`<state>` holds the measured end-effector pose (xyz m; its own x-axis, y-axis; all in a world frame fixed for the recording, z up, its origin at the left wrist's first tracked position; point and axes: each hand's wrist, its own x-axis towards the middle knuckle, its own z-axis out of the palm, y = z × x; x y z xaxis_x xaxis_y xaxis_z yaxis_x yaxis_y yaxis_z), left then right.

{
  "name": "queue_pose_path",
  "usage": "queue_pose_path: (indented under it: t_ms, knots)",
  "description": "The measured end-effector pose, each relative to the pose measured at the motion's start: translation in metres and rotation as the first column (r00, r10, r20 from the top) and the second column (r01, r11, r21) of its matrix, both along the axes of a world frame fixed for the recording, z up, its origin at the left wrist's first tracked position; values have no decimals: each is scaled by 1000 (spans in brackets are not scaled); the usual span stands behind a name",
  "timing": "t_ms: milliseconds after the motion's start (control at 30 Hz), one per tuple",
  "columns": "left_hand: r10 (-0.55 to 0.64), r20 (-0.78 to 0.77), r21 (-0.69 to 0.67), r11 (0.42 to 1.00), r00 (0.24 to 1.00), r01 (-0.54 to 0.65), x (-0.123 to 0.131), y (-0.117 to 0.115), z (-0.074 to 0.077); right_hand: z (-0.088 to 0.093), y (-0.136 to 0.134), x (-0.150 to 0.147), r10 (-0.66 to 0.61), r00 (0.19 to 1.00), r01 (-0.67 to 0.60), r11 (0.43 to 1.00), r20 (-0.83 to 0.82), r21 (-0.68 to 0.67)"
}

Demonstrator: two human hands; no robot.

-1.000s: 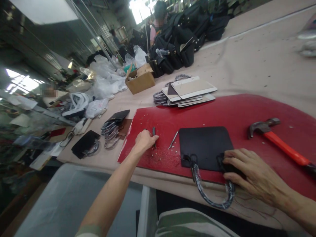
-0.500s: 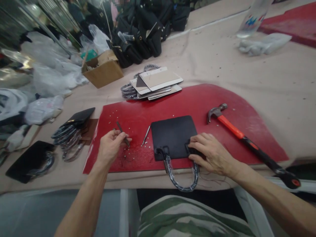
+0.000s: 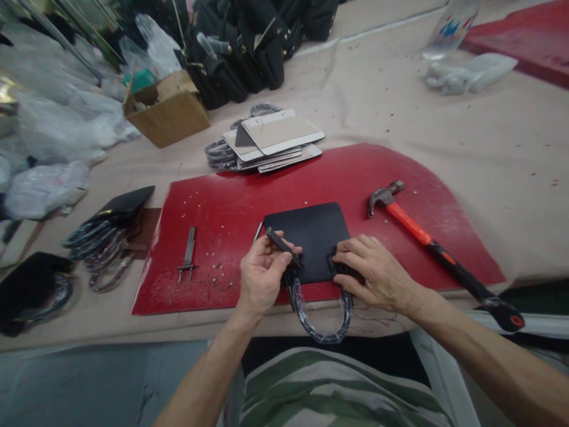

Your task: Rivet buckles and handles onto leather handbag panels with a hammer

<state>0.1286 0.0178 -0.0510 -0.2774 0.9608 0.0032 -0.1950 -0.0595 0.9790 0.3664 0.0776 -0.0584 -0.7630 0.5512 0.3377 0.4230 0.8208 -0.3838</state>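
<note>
A black bag panel lies flat on a red mat, with a plastic-wrapped bag handle looping from its near edge towards me. My left hand is closed round a dark metal punch, held slanted over the panel's left handle tab. The punch's lower tip is close to that tab; whether they touch I cannot tell. My right hand has its fingers and thumb closed over the handle's right end, which they partly hide. A two-pronged metal tool lies on the mat to the left.
A claw hammer with a red and black grip lies right of the panel. Tiny metal bits are scattered on the mat's left. Behind stand stacked panels, a cardboard box and black bags. More black handle pieces lie left.
My left hand has moved right with the punch, from the mat's left part to the panel's left handle tab. My right hand stays at the handle's right end.
</note>
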Motion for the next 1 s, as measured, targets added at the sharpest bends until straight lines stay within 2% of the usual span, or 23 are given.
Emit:
queue_pose_path:
  t_ms: [233, 700, 833, 1000]
  knots:
    - [-14, -144, 25, 1000, 989, 18, 4, -6, -3, -1, -1, 0, -7, 1000, 6, 1000, -6, -18]
    - [-6, -271, 165, 985, 963, 52, 7, -9, -12, -1, -1, 0, -9, 1000, 9, 999, -5, -32]
    - [1, -389, 212, 973, 921, 89, 6, -12, -18, -1, 0, 0, -9, 1000, 8, 1000, -8, -29]
    - [35, -610, 240, 960, 792, 143, 4, -13, -27, -1, 0, 0, -6, 1000, 6, 1000, -10, -20]
